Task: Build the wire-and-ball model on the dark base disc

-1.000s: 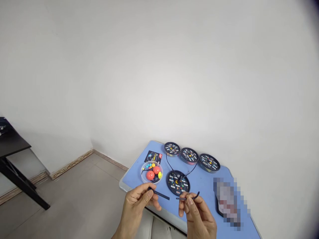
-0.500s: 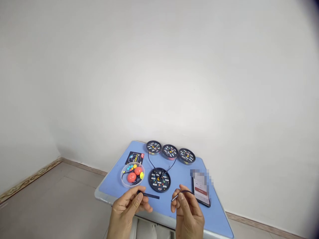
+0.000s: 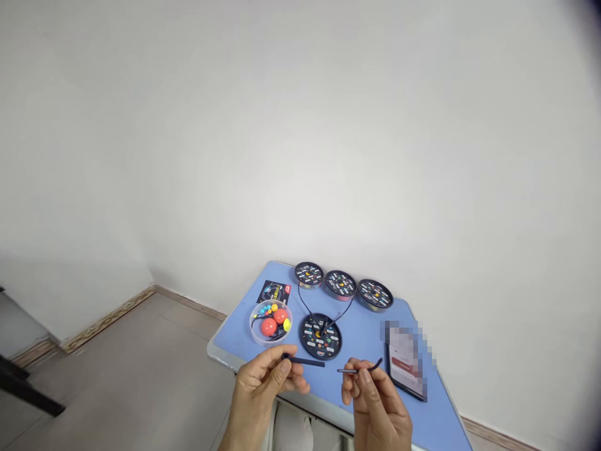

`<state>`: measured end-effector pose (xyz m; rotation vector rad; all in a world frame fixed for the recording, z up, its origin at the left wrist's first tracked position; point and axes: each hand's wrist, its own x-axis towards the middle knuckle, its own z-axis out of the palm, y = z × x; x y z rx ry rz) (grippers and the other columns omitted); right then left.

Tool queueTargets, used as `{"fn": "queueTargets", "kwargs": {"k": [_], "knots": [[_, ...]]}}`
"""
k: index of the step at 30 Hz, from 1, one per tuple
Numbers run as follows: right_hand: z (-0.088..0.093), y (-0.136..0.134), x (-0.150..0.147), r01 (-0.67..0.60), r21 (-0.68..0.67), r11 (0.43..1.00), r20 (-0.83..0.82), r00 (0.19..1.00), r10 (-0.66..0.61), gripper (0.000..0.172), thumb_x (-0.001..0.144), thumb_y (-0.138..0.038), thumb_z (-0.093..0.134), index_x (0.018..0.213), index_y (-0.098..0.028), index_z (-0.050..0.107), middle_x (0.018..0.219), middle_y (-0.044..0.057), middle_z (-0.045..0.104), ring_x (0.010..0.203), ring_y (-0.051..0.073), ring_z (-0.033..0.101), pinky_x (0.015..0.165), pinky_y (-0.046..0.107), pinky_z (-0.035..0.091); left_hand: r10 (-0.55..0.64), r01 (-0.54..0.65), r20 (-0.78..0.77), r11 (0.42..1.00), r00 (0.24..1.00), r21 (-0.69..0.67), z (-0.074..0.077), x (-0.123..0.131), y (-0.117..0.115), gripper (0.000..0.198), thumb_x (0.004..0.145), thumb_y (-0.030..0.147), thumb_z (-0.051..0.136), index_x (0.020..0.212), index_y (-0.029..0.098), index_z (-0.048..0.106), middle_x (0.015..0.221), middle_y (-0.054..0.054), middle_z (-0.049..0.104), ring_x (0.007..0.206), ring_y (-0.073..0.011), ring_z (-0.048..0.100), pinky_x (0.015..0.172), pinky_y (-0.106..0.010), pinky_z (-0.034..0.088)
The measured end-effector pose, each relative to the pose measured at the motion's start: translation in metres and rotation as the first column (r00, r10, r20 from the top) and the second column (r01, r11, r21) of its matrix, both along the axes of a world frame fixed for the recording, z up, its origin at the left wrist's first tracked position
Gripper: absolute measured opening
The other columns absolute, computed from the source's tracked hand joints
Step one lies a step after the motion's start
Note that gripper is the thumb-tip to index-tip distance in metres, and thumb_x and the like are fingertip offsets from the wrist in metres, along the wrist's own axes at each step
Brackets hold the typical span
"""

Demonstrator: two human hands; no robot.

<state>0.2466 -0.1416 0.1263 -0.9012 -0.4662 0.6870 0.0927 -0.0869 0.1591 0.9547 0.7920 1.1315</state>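
Note:
My left hand (image 3: pixel 265 383) pinches a short dark rod (image 3: pixel 304 361) that points right over the blue table (image 3: pixel 244 335). My right hand (image 3: pixel 375 401) pinches a thin curved dark wire piece (image 3: pixel 361 369), its straight end aimed left at the rod. A small gap separates the two pieces. Just beyond them lies a black round disc (image 3: pixel 321 336) with coloured dots and two thin wires rising from its centre. A clear bowl (image 3: pixel 271 322) with red, yellow and blue balls sits to the disc's left.
Three more black discs (image 3: pixel 341 284) line the table's far edge by the white wall. A dark printed card (image 3: pixel 275 292) lies behind the bowl. A phone (image 3: pixel 404 369) lies at the right of the table. Floor shows at the left.
The view swung right, then back left. Both hands keep their grip on the pieces; the right hand's wire now points more level toward the rod.

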Motion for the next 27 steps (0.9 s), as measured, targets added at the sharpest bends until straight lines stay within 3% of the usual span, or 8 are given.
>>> {"fn": "queueTargets", "kwargs": {"k": [8, 14, 27], "knots": [[0.006, -0.006, -0.023, 0.136, -0.042, 0.990, 0.030, 0.990, -0.135, 0.027, 0.074, -0.042, 0.078, 0.081, -0.018, 0.067, 0.077, 0.003, 0.064, 0.058, 0.012, 0.053, 0.047, 0.025, 0.044, 0.012, -0.009, -0.030, 0.996, 0.999, 0.083, -0.003, -0.001, -0.005, 0.038, 0.071, 0.049, 0.076, 0.089, 0.016, 0.076, 0.066, -0.003, 0.073, 0.058, -0.0211, 0.071, 0.066, -0.034, 0.060], [0.010, -0.009, -0.032, 0.250, -0.016, 0.968, 0.080, 0.966, -0.247, 0.025, 0.075, -0.040, 0.078, 0.077, -0.018, 0.066, 0.078, 0.002, 0.064, 0.058, 0.012, 0.053, 0.048, 0.025, 0.042, 0.024, -0.024, 0.000, 0.997, 1.000, 0.070, -0.009, -0.003, -0.008, 0.035, 0.073, 0.048, 0.076, 0.089, 0.017, 0.075, 0.067, -0.003, 0.073, 0.058, -0.0201, 0.070, 0.067, -0.033, 0.059], [0.013, -0.004, -0.039, 0.194, 0.003, 0.981, 0.137, 0.972, -0.192, 0.028, 0.074, -0.044, 0.077, 0.076, -0.018, 0.067, 0.073, 0.002, 0.064, 0.057, 0.012, 0.052, 0.048, 0.023, 0.043, 0.022, -0.022, 0.092, 1.000, 0.996, -0.002, -0.018, -0.002, -0.002, 0.039, 0.070, 0.048, 0.079, 0.089, 0.014, 0.074, 0.066, -0.002, 0.070, 0.058, -0.0189, 0.068, 0.064, -0.033, 0.059]]}}
